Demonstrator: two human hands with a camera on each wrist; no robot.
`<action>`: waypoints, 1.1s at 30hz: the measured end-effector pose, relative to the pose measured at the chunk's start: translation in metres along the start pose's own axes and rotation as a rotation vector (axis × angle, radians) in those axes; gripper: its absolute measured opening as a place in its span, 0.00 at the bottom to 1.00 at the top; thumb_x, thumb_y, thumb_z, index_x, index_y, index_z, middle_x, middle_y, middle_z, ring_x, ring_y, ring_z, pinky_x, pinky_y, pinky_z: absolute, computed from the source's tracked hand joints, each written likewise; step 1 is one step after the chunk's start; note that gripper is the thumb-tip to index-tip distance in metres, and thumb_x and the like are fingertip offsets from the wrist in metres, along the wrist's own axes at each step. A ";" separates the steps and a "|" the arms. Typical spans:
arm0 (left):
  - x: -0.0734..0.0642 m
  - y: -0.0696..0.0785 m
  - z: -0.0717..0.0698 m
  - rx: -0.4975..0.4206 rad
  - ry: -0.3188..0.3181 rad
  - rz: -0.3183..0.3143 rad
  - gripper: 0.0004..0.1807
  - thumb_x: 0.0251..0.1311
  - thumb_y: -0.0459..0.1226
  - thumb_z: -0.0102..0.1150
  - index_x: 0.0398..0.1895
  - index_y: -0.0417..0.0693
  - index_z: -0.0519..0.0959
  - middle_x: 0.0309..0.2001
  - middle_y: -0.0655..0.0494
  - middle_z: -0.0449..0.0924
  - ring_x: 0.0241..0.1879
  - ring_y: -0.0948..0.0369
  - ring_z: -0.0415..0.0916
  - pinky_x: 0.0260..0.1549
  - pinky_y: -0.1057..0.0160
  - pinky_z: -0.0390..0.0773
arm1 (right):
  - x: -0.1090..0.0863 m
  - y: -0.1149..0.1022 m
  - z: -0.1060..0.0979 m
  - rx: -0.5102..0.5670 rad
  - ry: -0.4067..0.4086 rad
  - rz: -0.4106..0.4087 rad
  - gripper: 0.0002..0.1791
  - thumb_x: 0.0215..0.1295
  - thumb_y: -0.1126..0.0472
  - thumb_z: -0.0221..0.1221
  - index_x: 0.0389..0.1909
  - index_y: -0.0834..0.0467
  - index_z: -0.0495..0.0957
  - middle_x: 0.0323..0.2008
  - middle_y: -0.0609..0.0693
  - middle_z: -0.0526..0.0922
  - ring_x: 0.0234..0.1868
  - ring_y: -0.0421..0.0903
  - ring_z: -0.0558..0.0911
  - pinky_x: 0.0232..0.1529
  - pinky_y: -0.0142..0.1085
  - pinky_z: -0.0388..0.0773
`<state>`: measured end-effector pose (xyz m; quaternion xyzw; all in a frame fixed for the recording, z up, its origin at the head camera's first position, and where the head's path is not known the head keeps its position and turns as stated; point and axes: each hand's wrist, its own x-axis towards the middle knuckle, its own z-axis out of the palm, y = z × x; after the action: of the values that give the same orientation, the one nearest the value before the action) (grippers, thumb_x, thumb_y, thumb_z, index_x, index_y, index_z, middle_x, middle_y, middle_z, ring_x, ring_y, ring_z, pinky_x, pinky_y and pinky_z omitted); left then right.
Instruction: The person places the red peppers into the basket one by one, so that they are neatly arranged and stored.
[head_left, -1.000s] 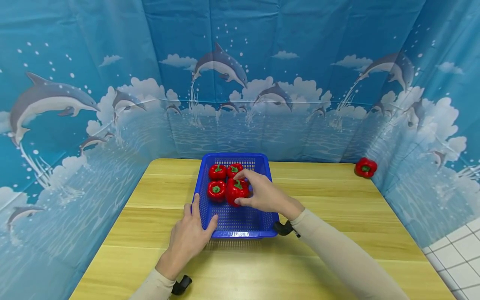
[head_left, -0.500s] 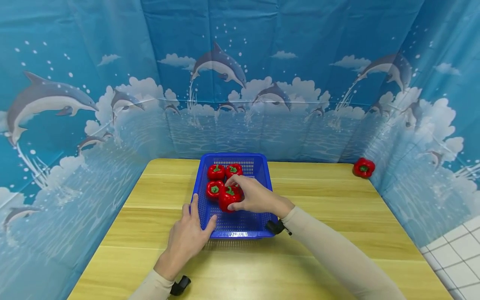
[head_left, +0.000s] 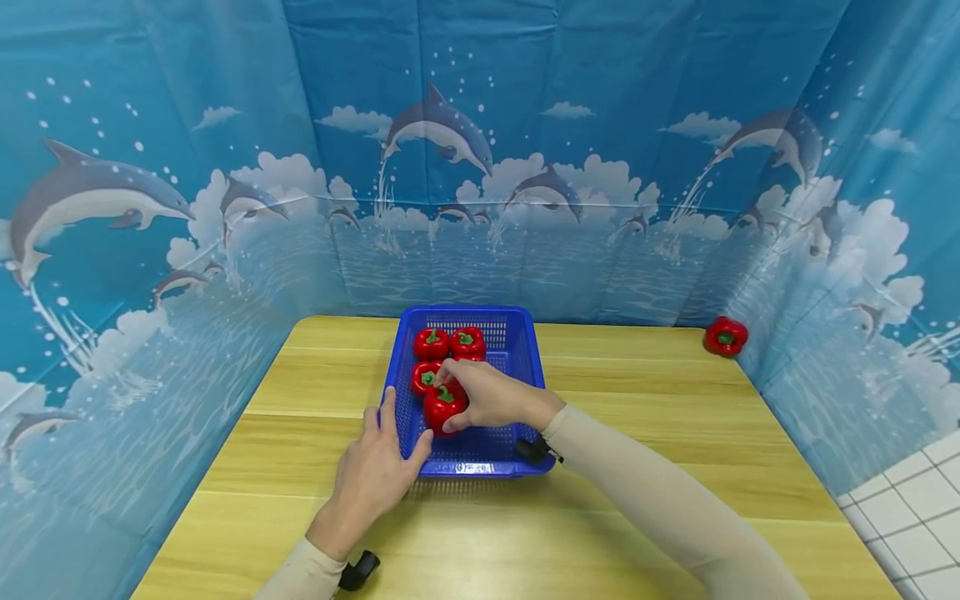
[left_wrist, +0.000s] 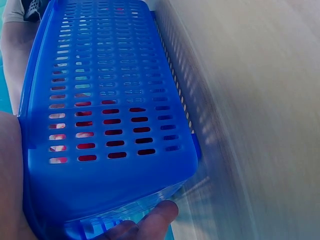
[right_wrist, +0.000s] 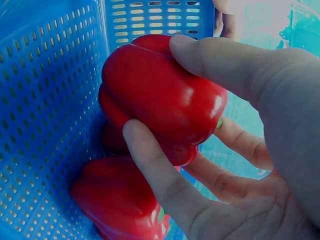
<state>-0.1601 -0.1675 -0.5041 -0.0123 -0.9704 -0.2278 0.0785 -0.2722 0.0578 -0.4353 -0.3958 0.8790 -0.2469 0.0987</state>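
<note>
My right hand (head_left: 483, 396) grips a red bell pepper (head_left: 444, 410) by its sides inside the blue plastic basket (head_left: 480, 468). In the right wrist view, thumb and fingers spread around this pepper (right_wrist: 155, 90), with other red peppers (right_wrist: 120, 192) below it. Several bell peppers (head_left: 432, 343) sit toward the basket's back left; my right hand partly covers that group. My left hand (head_left: 375, 471) holds the basket at its front left corner. The left wrist view shows fingertips (left_wrist: 160, 215) against the slotted basket wall (left_wrist: 110, 185).
One more red bell pepper (head_left: 725, 337) lies at the far right corner of the wooden table (head_left: 637, 500). A blue dolphin-print curtain (head_left: 480, 250) hangs behind and along both sides. White wall tiles (head_left: 918, 500) show at the lower right.
My right hand has carried the bell pepper leftward and toward the basket's front, nearer my left thumb. The left hand stays on the basket corner.
</note>
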 end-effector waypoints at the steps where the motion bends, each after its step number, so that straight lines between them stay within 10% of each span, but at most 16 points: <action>1: 0.000 0.000 0.000 -0.001 0.000 0.001 0.59 0.82 0.66 0.60 0.97 0.40 0.49 0.78 0.26 0.72 0.26 0.49 0.81 0.24 0.58 0.85 | 0.001 0.000 0.001 -0.005 -0.008 0.004 0.35 0.69 0.54 0.84 0.70 0.56 0.78 0.68 0.54 0.88 0.70 0.52 0.87 0.76 0.51 0.86; 33: -0.002 0.003 -0.001 0.012 -0.010 -0.010 0.59 0.82 0.66 0.60 0.98 0.41 0.48 0.76 0.26 0.73 0.24 0.52 0.76 0.22 0.58 0.82 | 0.014 -0.003 0.007 0.024 -0.070 0.053 0.28 0.74 0.57 0.80 0.69 0.59 0.83 0.55 0.58 0.94 0.51 0.49 0.93 0.57 0.43 0.95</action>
<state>-0.1581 -0.1651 -0.5021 -0.0080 -0.9722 -0.2224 0.0725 -0.2764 0.0431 -0.4395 -0.3795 0.8822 -0.2408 0.1406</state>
